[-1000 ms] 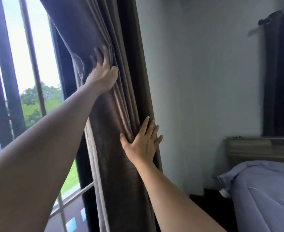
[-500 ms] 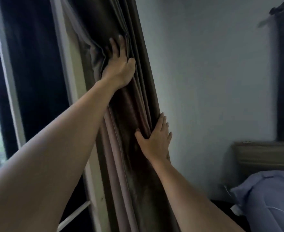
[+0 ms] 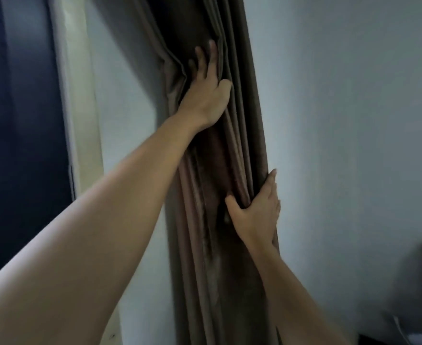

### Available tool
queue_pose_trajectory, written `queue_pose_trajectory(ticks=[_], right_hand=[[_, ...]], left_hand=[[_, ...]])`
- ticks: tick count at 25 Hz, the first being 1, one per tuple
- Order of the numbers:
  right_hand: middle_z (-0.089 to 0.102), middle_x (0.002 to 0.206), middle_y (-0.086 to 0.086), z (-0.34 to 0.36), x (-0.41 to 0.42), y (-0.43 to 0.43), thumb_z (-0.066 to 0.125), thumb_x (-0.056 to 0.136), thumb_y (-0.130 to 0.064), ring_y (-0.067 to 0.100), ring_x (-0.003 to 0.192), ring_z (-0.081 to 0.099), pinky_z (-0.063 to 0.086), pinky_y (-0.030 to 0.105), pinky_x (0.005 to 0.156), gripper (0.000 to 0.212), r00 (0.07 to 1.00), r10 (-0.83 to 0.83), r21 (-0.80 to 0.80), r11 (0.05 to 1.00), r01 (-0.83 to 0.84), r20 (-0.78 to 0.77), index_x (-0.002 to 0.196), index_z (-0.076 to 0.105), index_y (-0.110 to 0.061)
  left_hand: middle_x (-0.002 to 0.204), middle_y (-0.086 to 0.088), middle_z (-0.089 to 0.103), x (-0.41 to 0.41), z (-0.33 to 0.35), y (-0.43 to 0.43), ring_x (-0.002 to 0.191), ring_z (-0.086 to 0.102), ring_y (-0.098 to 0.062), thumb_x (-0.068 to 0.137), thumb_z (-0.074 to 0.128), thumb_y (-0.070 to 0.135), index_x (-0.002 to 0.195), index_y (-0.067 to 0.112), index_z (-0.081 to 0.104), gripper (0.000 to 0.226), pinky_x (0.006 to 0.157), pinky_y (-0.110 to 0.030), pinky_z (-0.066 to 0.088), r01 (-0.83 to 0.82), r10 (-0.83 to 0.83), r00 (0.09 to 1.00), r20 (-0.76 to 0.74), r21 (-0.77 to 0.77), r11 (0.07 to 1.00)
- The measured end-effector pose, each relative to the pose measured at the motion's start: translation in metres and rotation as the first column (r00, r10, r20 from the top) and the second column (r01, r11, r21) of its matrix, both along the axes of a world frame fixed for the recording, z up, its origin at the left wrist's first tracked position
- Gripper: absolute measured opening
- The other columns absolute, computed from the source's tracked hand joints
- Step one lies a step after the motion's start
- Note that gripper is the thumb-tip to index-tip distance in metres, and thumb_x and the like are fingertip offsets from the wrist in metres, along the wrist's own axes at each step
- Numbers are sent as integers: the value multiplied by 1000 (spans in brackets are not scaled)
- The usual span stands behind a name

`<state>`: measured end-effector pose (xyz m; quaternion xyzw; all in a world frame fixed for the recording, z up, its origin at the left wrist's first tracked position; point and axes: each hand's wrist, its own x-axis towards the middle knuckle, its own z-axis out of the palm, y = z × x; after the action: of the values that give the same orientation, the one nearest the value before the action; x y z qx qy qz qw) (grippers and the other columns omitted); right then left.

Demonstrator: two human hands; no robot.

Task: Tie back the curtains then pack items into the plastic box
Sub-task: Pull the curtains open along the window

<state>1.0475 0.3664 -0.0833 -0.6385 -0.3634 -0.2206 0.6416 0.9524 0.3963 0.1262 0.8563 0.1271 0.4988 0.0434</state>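
Brown pleated fabric curtain [image 3: 200, 257]: gathered into a narrow bunch against the pale grey wall [image 3: 342, 120], right of the cream window frame [image 3: 80, 120]; long axis vertical.
Left grip [image 3: 205, 95]: higher up, fingers straight and spread, pressed flat into the folds.
Right grip [image 3: 257, 215]: lower, at the bunch's right edge, thumb in front, fingers round the edge, clamped on the curtain.
Coming move: probably binding across the vertical bunch; right grip nearer the likely tying height, left grip steadying above.

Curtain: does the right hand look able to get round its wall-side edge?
Probably yes: the right hand has thumb on the front folds of the curtain, fingers along its edge; only bare wall beside it.
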Motion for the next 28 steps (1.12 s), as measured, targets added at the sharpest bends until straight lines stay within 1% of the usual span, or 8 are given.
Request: queue_pose_trajectory(ticks=[3, 6, 7, 10, 16, 20, 24, 28], right_hand=[[24, 154, 5, 1, 16, 1, 62, 78, -49, 28, 140, 28, 25, 53, 114, 101, 997, 77, -6, 997, -77, -3, 148, -6, -25], [26, 153, 6, -5, 15, -6, 61, 77, -47, 27, 138, 29, 27, 53, 113, 100, 981, 187, -14, 982, -186, 54, 149, -4, -23], [24, 154, 5, -9, 11, -9, 60, 77, -48, 26, 139, 28, 26, 52, 113, 99, 968, 238, -26, 971, -236, 76, 149, -4, -22], [18, 156, 2, -22, -10, -18, 54, 76, -50, 23, 142, 23, 23, 49, 116, 96, 922, 370, -41, 929, -368, 112, 149, -3, -23], [3, 158, 9, -45, -61, -32, 53, 83, -40, 23, 146, 2, 4, 37, 118, 85, 883, 392, 37, 910, -414, 258, 149, 4, -17], [8, 157, 2, -75, -83, -56, 40, 91, -32, 18, 146, 5, -1, 30, 119, 62, 729, 568, 58, 772, -633, 382, 147, 20, -13], [21, 154, 9, -114, -101, -73, 53, 88, -28, 22, 142, 23, 19, 36, 116, 53, 729, 504, -13, 826, -564, 463, 136, 43, -9], [36, 137, 11, -144, -131, -99, 75, 73, -28, 26, 118, 42, 44, 45, 91, 50, 787, 449, -81, 884, -461, 423, 120, 62, -15]], left_hand=[[157, -1, -20, 11, -4, -10, 146, -8, -21, 95, 27, 20, 147, 28, -15, 68, 110, -25, 9, -20, 23, 999, 48, -66, 998], [159, 2, -9, 4, -13, -19, 136, 32, -18, 95, 29, 21, 149, 29, -12, 68, 87, 6, 20, -125, 132, 988, 84, -81, 989], [160, 2, -3, -2, -18, -20, 128, 41, -17, 95, 30, 21, 149, 29, -10, 68, 76, 6, 25, -166, 173, 980, 102, -72, 984], [159, -2, 10, -25, -35, -27, 140, 26, -25, 94, 33, 21, 150, 26, -6, 69, 96, -14, 20, -270, 279, 950, 142, -77, 960], [154, -7, 27, -70, -69, -58, 139, 29, -23, 86, 46, 27, 151, 17, 2, 79, 112, -26, 24, -362, 382, 920, 85, -186, 914], [157, -3, 21, -99, -113, -79, 142, 24, -22, 79, 41, 29, 151, 25, 4, 81, 115, -39, 26, -489, 510, 860, 34, -232, 841], [160, 1, 5, -128, -184, -107, 145, 12, -20, 88, 38, 14, 150, 28, -6, 78, 117, -42, 21, -577, 623, 782, 35, -336, 744], [159, 2, 11, -160, -272, -138, 145, 14, -16, 84, 34, 15, 150, 26, -4, 78, 118, -42, 20, -576, 652, 757, 50, -421, 701]])
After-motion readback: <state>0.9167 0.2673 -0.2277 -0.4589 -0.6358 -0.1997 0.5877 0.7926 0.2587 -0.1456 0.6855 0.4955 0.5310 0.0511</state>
